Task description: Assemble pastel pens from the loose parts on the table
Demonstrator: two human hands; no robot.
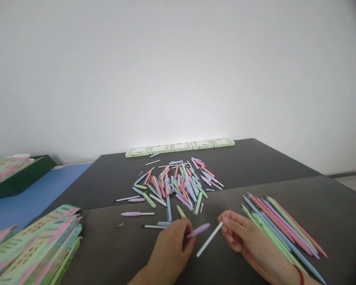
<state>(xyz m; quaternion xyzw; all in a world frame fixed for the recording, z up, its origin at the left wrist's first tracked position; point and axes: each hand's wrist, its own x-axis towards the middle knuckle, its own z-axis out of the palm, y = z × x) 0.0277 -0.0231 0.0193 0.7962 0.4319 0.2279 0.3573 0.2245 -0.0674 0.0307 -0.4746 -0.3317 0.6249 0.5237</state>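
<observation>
Left hand [172,246] has a purple piece [200,229] pinched by one end, just in front of the pile [182,186], probably so the other end sticks out free. Right hand [243,231], in front and to the right of the pile, pinches a white stick [209,240] by its tip, I'd guess to keep its length clear. Long pens [280,225] lie right of the pile, likely kept separate.

Nothing can be read for certain: the boxes [181,147] and the packs [37,243] bear what is probably lettering, too small and blurred to make out.
</observation>
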